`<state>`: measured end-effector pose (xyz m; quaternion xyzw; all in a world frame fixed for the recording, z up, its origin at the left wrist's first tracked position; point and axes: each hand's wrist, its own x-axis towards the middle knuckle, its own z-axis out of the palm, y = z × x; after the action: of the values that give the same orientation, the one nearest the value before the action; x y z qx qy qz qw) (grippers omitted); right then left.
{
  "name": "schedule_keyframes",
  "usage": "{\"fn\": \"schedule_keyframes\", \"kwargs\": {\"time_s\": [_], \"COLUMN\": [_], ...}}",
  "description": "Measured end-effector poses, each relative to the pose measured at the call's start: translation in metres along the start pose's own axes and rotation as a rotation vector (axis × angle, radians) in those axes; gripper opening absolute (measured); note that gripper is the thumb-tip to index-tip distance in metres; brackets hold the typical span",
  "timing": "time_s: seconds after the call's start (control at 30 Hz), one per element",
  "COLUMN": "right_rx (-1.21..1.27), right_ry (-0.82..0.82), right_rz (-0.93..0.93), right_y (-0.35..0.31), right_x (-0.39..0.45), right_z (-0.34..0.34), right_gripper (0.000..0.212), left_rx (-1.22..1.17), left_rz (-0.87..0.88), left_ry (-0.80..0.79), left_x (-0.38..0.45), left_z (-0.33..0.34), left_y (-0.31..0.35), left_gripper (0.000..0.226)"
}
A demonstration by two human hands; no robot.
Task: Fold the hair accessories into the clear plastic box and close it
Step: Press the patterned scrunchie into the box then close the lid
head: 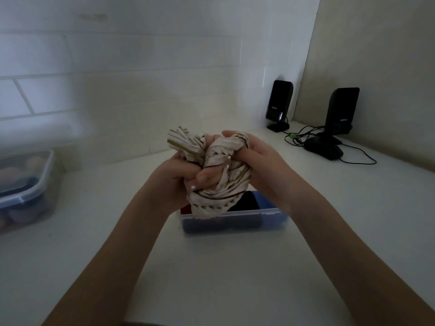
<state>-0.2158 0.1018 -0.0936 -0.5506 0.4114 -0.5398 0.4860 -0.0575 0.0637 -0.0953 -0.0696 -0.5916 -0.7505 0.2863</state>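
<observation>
A cream hair accessory with dark and gold stripes [211, 158] is bunched up between both hands, just above the clear plastic box [235, 221]. My left hand [179, 182] grips its lower left part, thumb pressed into the fabric. My right hand [256, 161] holds its right side, fingers curled over the top. The fabric's lower end hangs down to the box's near rim. The box stands open on the white table, with dark, red and blue cloth items inside. Its lid is not in view.
A second clear box with a clip-on lid [26, 189], filled with coloured items, stands at the left edge. Two black speakers [279, 104] [339, 121] with trailing cables [299, 137] stand in the back right corner. Walls enclose the table at the back and right.
</observation>
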Motion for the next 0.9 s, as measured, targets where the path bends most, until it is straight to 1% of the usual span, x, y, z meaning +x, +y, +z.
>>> {"fn": "schedule_keyframes", "kwargs": {"time_s": [0.03,0.07,0.1,0.17,0.23,0.3,0.37,0.43,0.5,0.57,0.63,0.7,0.77,0.8,0.83,0.87,0.9], "right_rx": [0.038,0.099,0.179,0.274,0.262,0.23,0.252,0.342,0.454,0.6,0.668,0.64,0.575,0.558,0.545,0.539,0.502], "right_ry": [-0.121,-0.218,-0.288,-0.358,-0.395,-0.381,-0.376,-0.368,-0.274,-0.173,-0.146,-0.114,-0.088,-0.067,-0.038,-0.022,-0.001], "right_rz": [0.062,0.117,0.174,0.242,0.231,0.195,0.166,0.144,0.149,0.168,0.157,0.136,0.152,0.169,0.196,0.215,0.237], "right_y": [-0.001,-0.002,-0.003,-0.004,-0.005,-0.007,-0.01,-0.01,-0.008,-0.008,-0.01,-0.013,-0.015,-0.015,-0.014,-0.012,-0.011], "right_x": [-0.002,-0.004,-0.006,-0.007,-0.008,-0.009,-0.009,-0.008,-0.006,-0.003,-0.004,-0.002,-0.003,-0.002,-0.001,-0.001,0.0], "right_z": [0.001,0.001,0.002,0.004,0.006,0.007,0.007,0.004,0.0,-0.004,-0.007,-0.01,-0.018,-0.023,-0.026,-0.029,-0.029], "right_gripper": [0.033,0.038,0.041,0.043,0.036,0.028,0.026,0.03,0.028,0.018,0.019,0.003,0.03,0.035,0.032,0.024,0.015], "left_rx": [-0.06,-0.105,-0.132,-0.136,-0.111,-0.07,-0.033,-0.044,-0.058,-0.02,0.008,-0.024,-0.052,-0.05,-0.033,0.004,0.059], "left_rz": [-0.02,-0.031,-0.039,-0.045,-0.038,-0.048,-0.064,-0.074,-0.057,-0.054,-0.046,-0.02,-0.027,-0.038,-0.053,-0.069,-0.085], "left_ry": [-0.059,-0.103,-0.134,-0.146,-0.163,-0.141,-0.071,0.049,0.175,0.301,0.411,0.46,0.463,0.472,0.503,0.551,0.605], "left_x": [0.0,0.0,0.0,-0.001,-0.004,-0.006,-0.006,-0.006,-0.005,-0.003,-0.002,-0.003,-0.001,0.0,0.003,0.005,0.007], "left_z": [0.002,0.003,0.003,0.003,0.002,0.0,-0.002,-0.006,-0.008,-0.008,-0.01,-0.008,-0.008,-0.008,-0.008,-0.008,-0.009], "left_y": [0.0,-0.001,-0.001,-0.001,0.002,0.004,0.004,0.005,0.005,0.006,0.007,0.009,0.011,0.01,0.008,0.005,0.002], "left_gripper": [0.052,0.053,0.048,0.036,0.027,0.021,0.016,0.025,0.021,0.014,0.028,0.035,0.032,0.028,0.024,0.026,0.038]}}
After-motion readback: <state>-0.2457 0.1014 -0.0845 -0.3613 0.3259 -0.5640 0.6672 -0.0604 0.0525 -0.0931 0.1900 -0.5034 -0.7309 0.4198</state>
